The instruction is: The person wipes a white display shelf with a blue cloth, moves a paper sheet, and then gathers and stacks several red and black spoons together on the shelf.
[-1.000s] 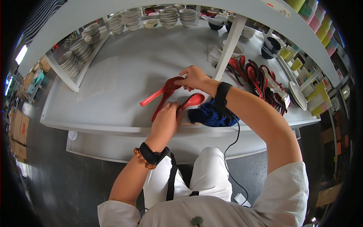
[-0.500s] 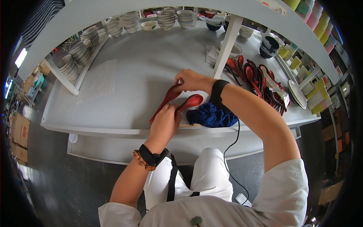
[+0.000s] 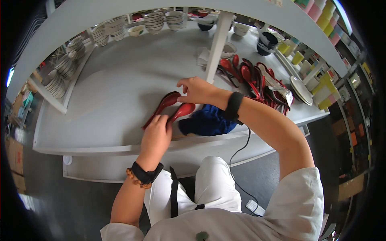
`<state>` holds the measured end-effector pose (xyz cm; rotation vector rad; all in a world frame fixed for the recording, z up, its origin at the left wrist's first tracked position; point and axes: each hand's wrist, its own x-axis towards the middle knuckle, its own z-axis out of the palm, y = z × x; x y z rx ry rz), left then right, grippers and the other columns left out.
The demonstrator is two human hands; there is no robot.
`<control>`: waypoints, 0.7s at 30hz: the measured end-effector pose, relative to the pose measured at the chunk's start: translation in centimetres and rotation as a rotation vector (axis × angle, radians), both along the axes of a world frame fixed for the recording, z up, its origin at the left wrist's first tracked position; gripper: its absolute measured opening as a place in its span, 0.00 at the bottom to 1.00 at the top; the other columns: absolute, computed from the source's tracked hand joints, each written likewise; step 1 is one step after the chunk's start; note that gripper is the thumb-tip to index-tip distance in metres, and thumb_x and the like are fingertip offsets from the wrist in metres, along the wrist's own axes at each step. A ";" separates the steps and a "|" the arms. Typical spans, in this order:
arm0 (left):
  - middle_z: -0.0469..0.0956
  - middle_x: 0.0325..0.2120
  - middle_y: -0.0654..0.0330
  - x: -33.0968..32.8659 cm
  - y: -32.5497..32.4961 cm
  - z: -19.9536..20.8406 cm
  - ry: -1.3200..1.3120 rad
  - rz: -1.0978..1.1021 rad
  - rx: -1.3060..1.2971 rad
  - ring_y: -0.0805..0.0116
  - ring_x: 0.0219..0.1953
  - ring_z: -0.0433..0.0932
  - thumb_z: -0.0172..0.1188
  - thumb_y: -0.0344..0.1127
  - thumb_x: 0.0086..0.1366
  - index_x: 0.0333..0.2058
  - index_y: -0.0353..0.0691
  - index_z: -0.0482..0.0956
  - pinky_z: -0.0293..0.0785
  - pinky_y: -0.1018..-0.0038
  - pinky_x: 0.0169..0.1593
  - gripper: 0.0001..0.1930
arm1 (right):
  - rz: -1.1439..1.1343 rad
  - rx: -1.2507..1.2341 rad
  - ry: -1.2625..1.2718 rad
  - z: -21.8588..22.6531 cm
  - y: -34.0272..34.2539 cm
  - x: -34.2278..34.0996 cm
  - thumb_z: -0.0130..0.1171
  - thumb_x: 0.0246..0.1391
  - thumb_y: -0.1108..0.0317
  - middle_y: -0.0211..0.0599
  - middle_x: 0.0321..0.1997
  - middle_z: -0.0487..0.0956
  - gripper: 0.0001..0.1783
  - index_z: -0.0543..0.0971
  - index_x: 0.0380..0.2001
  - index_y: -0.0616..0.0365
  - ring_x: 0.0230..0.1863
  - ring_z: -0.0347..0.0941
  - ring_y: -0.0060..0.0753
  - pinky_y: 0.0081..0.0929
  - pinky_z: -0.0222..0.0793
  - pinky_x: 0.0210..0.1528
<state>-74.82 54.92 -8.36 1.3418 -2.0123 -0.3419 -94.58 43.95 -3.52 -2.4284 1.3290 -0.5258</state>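
Observation:
Two red and black soup spoons lie side by side near the front of the grey shelf [image 3: 100,128]. My left hand [image 3: 155,136] is closed round the handle of the nearer soup spoon [image 3: 185,109]. The farther soup spoon [image 3: 165,100] has its handle end beside the left fingers; whether they touch it, I cannot tell. Just past its bowl is my right hand [image 3: 195,90], thumb and forefinger apart, with nothing seen between them. A crumpled dark blue cloth [image 3: 211,120] sits right of the spoons, below my right wrist.
A heap of red and black spoons [image 3: 257,82] lies to the right, behind a white upright post [image 3: 219,46]. Stacked bowls [image 3: 154,23] line the back, with more bowls [image 3: 64,66] at left. White plates [image 3: 300,90] and yellow cups [image 3: 325,96] stand far right.
The view has shifted, so the shelf appears farther left. My right thumb and forefinger have come apart and off the farther spoon's bowl. My left hand stays on the nearer spoon, whose bowl now faces down.

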 end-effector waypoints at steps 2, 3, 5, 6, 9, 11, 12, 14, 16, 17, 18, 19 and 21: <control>0.75 0.35 0.48 0.1 0.1 0.1 0.008 -0.006 0.026 0.45 0.37 0.76 0.54 0.29 0.62 0.39 0.33 0.74 0.74 0.59 0.40 0.09 | 0.009 0.008 -0.019 2.4 1.2 -2.7 0.66 0.46 0.61 0.41 0.30 0.81 0.19 0.79 0.37 0.63 0.30 0.78 0.37 0.28 0.75 0.36; 0.75 0.35 0.48 -0.1 0.1 0.2 0.010 -0.010 0.030 0.45 0.37 0.76 0.54 0.29 0.62 0.39 0.33 0.74 0.74 0.59 0.40 0.09 | 0.041 0.019 -0.056 3.4 1.8 -4.3 0.66 0.48 0.64 0.38 0.29 0.81 0.16 0.79 0.37 0.64 0.28 0.78 0.31 0.26 0.75 0.34; 0.76 0.35 0.49 0.1 0.4 0.5 -0.007 0.013 0.044 0.46 0.36 0.76 0.53 0.29 0.62 0.40 0.33 0.74 0.74 0.59 0.39 0.08 | -0.097 0.201 -0.150 6.2 2.6 -7.7 0.63 0.52 0.69 0.33 0.27 0.80 0.10 0.79 0.35 0.63 0.27 0.76 0.21 0.20 0.73 0.31; 0.76 0.35 0.49 0.0 0.4 0.5 -0.005 0.010 0.047 0.46 0.36 0.76 0.53 0.29 0.62 0.40 0.33 0.74 0.74 0.59 0.39 0.08 | -0.188 0.178 -0.190 7.4 3.2 -9.5 0.63 0.51 0.70 0.33 0.26 0.80 0.08 0.80 0.32 0.63 0.25 0.76 0.22 0.21 0.73 0.29; 0.76 0.35 0.49 -0.5 0.4 0.5 0.008 -0.009 0.009 0.47 0.36 0.77 0.53 0.29 0.63 0.39 0.33 0.74 0.74 0.60 0.38 0.08 | -0.462 0.222 -0.284 8.4 3.1 -16.9 0.65 0.49 0.67 0.35 0.24 0.80 0.09 0.80 0.28 0.62 0.24 0.77 0.22 0.22 0.72 0.27; 0.76 0.35 0.49 -0.5 0.3 0.4 0.013 -0.013 0.000 0.48 0.35 0.77 0.53 0.29 0.63 0.39 0.34 0.74 0.74 0.60 0.38 0.08 | -0.556 0.207 -0.024 7.7 3.5 -19.8 0.67 0.46 0.62 0.38 0.24 0.80 0.13 0.80 0.27 0.62 0.23 0.77 0.27 0.24 0.72 0.27; 0.76 0.35 0.49 -0.4 0.3 0.4 0.012 -0.013 -0.001 0.48 0.35 0.77 0.53 0.29 0.63 0.39 0.34 0.74 0.74 0.60 0.38 0.08 | -0.640 0.189 0.237 7.3 3.4 -20.4 0.69 0.44 0.57 0.40 0.23 0.80 0.17 0.80 0.26 0.63 0.22 0.77 0.31 0.27 0.72 0.26; 0.76 0.34 0.49 -0.4 0.4 0.5 0.014 -0.004 0.004 0.48 0.35 0.76 0.52 0.29 0.63 0.39 0.34 0.73 0.74 0.60 0.38 0.08 | -0.608 0.095 0.334 5.7 4.3 -20.4 0.70 0.41 0.54 0.42 0.22 0.79 0.20 0.80 0.25 0.62 0.22 0.77 0.37 0.30 0.72 0.27; 0.76 0.34 0.49 -0.4 0.4 0.5 0.028 -0.010 0.002 0.47 0.35 0.76 0.53 0.30 0.63 0.39 0.34 0.74 0.74 0.60 0.38 0.08 | -0.545 -0.084 0.399 3.6 5.1 -21.1 0.70 0.35 0.51 0.45 0.19 0.79 0.23 0.80 0.24 0.63 0.24 0.75 0.48 0.37 0.72 0.28; 0.76 0.34 0.49 -0.4 0.4 0.6 0.040 -0.015 0.002 0.47 0.35 0.76 0.53 0.30 0.63 0.39 0.34 0.74 0.74 0.60 0.37 0.08 | -0.546 -0.085 0.397 3.4 4.9 -21.2 0.70 0.35 0.51 0.45 0.19 0.79 0.23 0.80 0.24 0.63 0.24 0.75 0.48 0.37 0.72 0.28; 0.76 0.34 0.49 -0.4 0.3 0.6 0.039 -0.016 0.000 0.47 0.35 0.76 0.53 0.30 0.63 0.39 0.34 0.74 0.74 0.60 0.37 0.08 | -0.598 0.012 0.460 3.3 4.6 -21.4 0.70 0.35 0.55 0.43 0.19 0.78 0.21 0.80 0.24 0.64 0.21 0.75 0.41 0.34 0.71 0.26; 0.76 0.34 0.49 -0.5 0.3 0.6 0.044 -0.020 -0.006 0.47 0.35 0.76 0.53 0.30 0.63 0.39 0.34 0.74 0.73 0.60 0.37 0.08 | -0.649 0.110 0.523 3.4 4.4 -21.6 0.70 0.36 0.58 0.40 0.19 0.78 0.19 0.79 0.24 0.64 0.18 0.74 0.35 0.30 0.70 0.23; 0.76 0.34 0.49 0.0 0.3 0.5 0.036 -0.007 -0.004 0.47 0.35 0.76 0.53 0.30 0.63 0.40 0.34 0.74 0.73 0.60 0.37 0.08 | -0.629 0.272 0.302 5.0 4.8 -20.8 0.67 0.39 0.67 0.39 0.19 0.78 0.13 0.80 0.26 0.66 0.16 0.73 0.29 0.23 0.69 0.21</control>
